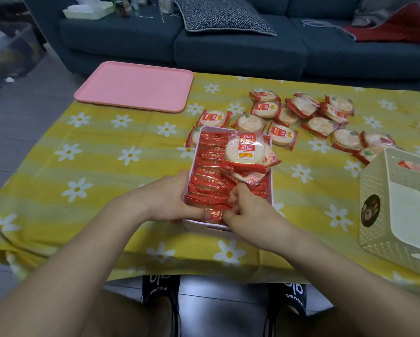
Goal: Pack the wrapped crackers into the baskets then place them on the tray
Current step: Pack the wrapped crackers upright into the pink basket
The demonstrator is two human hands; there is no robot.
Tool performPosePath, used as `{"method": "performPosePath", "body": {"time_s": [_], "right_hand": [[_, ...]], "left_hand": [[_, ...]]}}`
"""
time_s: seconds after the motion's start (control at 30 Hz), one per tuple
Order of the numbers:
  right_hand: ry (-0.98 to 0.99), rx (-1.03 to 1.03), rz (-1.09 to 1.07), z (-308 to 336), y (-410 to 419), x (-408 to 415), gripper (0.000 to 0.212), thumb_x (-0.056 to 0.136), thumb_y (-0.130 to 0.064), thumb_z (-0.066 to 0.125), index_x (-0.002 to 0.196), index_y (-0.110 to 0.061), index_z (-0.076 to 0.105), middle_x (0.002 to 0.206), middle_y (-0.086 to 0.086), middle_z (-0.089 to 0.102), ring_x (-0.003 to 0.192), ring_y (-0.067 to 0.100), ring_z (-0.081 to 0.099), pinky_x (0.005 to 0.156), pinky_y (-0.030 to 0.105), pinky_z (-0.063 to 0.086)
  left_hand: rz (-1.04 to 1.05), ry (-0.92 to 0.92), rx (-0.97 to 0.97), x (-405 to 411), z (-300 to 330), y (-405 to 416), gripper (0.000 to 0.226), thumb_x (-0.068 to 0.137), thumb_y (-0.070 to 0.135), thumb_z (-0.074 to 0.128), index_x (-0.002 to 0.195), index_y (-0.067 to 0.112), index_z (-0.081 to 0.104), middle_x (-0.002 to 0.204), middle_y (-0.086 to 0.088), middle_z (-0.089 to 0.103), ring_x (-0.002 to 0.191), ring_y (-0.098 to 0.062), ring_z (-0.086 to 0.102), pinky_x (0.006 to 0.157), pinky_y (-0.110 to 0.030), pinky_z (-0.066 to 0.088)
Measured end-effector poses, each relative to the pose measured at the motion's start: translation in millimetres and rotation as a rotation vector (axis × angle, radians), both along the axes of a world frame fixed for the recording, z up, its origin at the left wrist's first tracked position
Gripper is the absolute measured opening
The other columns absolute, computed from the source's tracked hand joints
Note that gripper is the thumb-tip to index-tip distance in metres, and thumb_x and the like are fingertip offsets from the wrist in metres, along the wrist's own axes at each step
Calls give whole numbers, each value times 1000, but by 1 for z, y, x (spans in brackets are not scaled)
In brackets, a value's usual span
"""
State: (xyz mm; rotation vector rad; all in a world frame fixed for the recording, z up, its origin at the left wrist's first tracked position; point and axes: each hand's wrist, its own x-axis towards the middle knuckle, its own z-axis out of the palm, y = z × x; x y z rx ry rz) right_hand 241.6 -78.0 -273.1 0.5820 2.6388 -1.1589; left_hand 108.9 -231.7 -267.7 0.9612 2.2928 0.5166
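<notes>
My left hand [166,198] grips the near-left corner of the pale pink rectangular plastic basket [271,181], fingers curled round its left wall and the thumb laid along the near rim. My right hand [246,210] is at the near end of the same basket, fingers bent and pinching the edge of a red-and-clear wrapped round cracker [215,215] in the front row.

The basket stands on the yellow striped tablecloth with white daisies [102,147], in the middle of the table directly ahead of me. It is packed with red-wrapped crackers standing on edge in rows. Several more packets [246,152] lie flat and stacked on top of the rows toward the far right corner, the uppermost label side up.

A loose scatter of wrapped crackers [308,117] lies on the cloth beyond and to the right of the basket; some touch its far-left corner.

The flat pink rectangular plastic tray [136,86] sits at the far left of the table, apart from the basket.

A cream perforated plastic basket [374,215] stands at the right edge of the table, tilted in view, with a second cream basket [409,210] nested inside.

A dark blue-grey sofa [240,47] stands behind the table, with a patterned black-and-white cushion [223,15] on it.
</notes>
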Motion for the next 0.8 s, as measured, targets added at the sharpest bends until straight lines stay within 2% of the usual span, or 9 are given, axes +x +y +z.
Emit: {"method": "performPosePath", "body": {"time_s": [0.07,0.13,0.23,0.3,0.37,0.43,0.53,0.63,0.8], "right_hand": [[-29,-9,21,4,0,0,25,91,-34,58,107,-21,43,95,-2,66,87,16,62,66,29,44],[-39,16,60,6,-1,-1,32,92,-39,59,111,-19,43,95,-4,66,88,15,62,66,28,44],[-35,24,53,3,-2,-3,33,93,-38,58,111,-17,41,94,-3,65,89,17,63,66,30,42],[-40,0,45,1,-2,-5,32,94,-34,58,114,-15,41,93,-3,65,90,18,62,67,30,41],[-36,-25,19,0,-1,-5,29,94,-30,59,113,-14,42,93,-5,62,89,18,60,64,29,40],[-23,-51,-30,-3,1,-5,24,93,-25,60,107,-16,44,89,-6,59,88,18,57,62,25,39],[-20,-69,-68,-7,1,-7,19,93,-21,60,105,-17,46,88,-5,57,89,19,57,67,28,38],[-24,-72,-69,-9,1,-9,18,94,-19,57,108,-16,46,91,-6,56,91,19,56,74,27,37],[-61,-121,-84,-8,4,-12,16,95,-20,56,107,-16,45,91,-2,58,88,19,57,74,30,42]], "left_hand": [[-5,51,8,3,1,3,48,78,53,81,91,40,37,96,17,51,89,-7,52,64,-15,37],[0,86,1,4,1,4,50,77,54,81,87,40,33,92,17,49,86,-7,52,66,-20,38],[34,52,-8,0,-2,2,64,68,61,84,102,33,37,92,17,60,76,2,58,62,-21,45],[47,21,-29,-1,-2,0,77,63,63,86,111,28,38,95,14,66,78,-2,64,68,-27,54],[47,-26,-31,-1,0,0,81,64,57,89,117,26,36,96,10,69,76,-8,70,71,-32,59],[61,-81,8,0,0,1,84,66,44,91,124,26,33,94,7,71,72,-10,71,67,-33,60],[75,-108,59,0,-3,4,90,65,33,92,129,26,30,92,3,73,70,-15,72,64,-38,61],[73,-26,75,-1,-7,4,90,63,38,91,129,28,31,93,9,72,77,-7,70,67,-29,57],[41,77,84,-4,-8,2,86,68,44,89,132,26,34,96,13,69,85,-2,67,71,-24,53]]}}
